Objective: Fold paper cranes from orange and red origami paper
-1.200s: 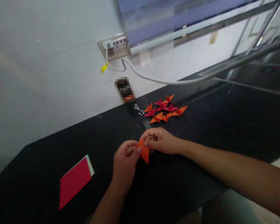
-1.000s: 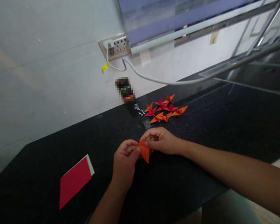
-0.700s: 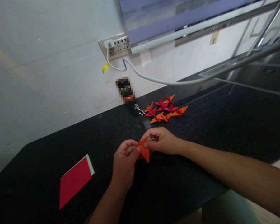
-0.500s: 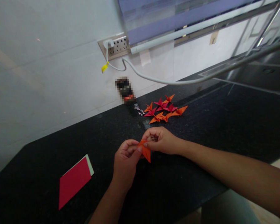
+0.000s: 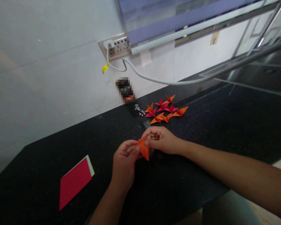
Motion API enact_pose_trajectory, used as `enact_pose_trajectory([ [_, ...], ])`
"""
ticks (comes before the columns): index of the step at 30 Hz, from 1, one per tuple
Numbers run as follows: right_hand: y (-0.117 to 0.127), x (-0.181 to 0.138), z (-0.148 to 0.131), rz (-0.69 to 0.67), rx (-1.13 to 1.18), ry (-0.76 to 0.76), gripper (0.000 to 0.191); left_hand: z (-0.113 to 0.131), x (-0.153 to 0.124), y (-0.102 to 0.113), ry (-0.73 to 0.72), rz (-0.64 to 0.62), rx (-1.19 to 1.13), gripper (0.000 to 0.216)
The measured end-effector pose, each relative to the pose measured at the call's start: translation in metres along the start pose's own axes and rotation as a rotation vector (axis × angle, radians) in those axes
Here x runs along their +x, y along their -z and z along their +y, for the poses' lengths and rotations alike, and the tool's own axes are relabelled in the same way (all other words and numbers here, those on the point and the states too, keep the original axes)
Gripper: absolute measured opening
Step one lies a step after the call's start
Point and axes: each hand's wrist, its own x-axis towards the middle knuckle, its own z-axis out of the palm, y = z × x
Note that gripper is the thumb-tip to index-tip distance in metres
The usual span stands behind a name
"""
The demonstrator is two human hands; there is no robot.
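Observation:
A small folded orange paper piece [image 5: 144,150] is pinched from both sides just above the black countertop [image 5: 201,140]. My left hand [image 5: 124,164] grips its left edge with thumb and fingers. Holding its upper right part is my right hand [image 5: 161,140], fingers curled. The piece's pointed tip hangs down between the two hands.
Several folded orange and red paper figures [image 5: 165,110] lie in a cluster farther back. A stack of red square paper [image 5: 75,182] lies at the left front. A small dark pixelated object [image 5: 125,90] stands by the white wall, under a power strip [image 5: 115,47] with a white cable [image 5: 168,82].
Both hands have kept hold of the orange piece and shifted it slightly; its pointed tip has turned a little and the fingers have re-pinched it. Everything else on the counter is unmoved.

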Motion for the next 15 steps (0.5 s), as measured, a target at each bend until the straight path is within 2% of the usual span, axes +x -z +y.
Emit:
enact_pose_trajectory([
  [4, 0.0016, -0.0009, 0.0014, -0.024, -0.048, 0.107, 0.005, 0.0012, -0.0007, -0.0014, 0.012, -0.001, -0.037, 0.011],
  [10, 0.0056, -0.0011, 0.0022, -0.039, -0.149, 0.154, 0.010, 0.0045, -0.0029, -0.0035, 0.054, 0.006, -0.051, 0.010],
  [15, 0.0062, -0.0007, 0.0021, -0.015, -0.207, 0.234, 0.011, 0.0051, -0.0018, -0.0023, 0.129, -0.056, -0.046, 0.017],
])
